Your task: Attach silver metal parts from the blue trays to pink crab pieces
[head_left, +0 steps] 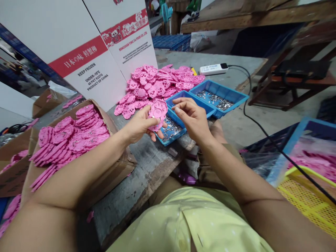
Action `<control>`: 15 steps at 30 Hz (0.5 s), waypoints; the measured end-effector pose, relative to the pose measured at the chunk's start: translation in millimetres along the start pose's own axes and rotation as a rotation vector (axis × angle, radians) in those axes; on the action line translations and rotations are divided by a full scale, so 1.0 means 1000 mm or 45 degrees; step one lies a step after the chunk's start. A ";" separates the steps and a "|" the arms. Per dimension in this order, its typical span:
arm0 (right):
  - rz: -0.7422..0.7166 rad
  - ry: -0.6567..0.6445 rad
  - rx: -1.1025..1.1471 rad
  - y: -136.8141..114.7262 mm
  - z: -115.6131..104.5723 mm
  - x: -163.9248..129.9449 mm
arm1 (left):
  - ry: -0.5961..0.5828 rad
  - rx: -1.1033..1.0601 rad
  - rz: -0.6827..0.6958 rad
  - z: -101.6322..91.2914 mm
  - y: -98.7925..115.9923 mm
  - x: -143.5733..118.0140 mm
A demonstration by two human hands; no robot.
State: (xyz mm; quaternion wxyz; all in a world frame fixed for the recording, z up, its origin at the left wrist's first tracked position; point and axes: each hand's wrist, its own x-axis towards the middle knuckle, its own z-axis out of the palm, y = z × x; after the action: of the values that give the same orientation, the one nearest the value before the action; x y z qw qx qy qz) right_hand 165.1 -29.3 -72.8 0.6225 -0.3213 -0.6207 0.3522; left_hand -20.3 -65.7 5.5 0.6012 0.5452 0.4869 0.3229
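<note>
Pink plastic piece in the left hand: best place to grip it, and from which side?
Probably by the scalloped rim, coming from the left and below, as the left hand does now. The pink piece is flat and thin, held tilted with its face up. An edge grip leaves that face open to the right hand, whose fingertips sit at its right edge above the blue tray.

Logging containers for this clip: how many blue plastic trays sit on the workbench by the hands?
2. The near blue tray lies under the left hand and right hand; the far blue tray sits beside it, toward the white power strip. Both hold small metal parts.
</note>
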 end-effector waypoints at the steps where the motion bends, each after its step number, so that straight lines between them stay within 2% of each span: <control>1: 0.014 0.016 0.008 0.002 -0.002 -0.001 | 0.001 0.009 0.000 0.000 0.000 0.000; 11: 0.037 0.095 -0.035 0.014 -0.018 0.001 | 0.007 0.112 0.096 0.000 -0.001 0.000; 15: -0.012 0.150 -0.066 0.022 -0.036 0.015 | 0.039 0.128 0.143 0.003 0.001 -0.002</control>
State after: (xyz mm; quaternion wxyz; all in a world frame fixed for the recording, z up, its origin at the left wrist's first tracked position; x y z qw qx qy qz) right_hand 199.6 -3.3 -83.4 0.6511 -0.3546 -0.5934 0.3134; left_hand -18.1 -68.1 7.0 0.5464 0.5962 0.4803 0.3395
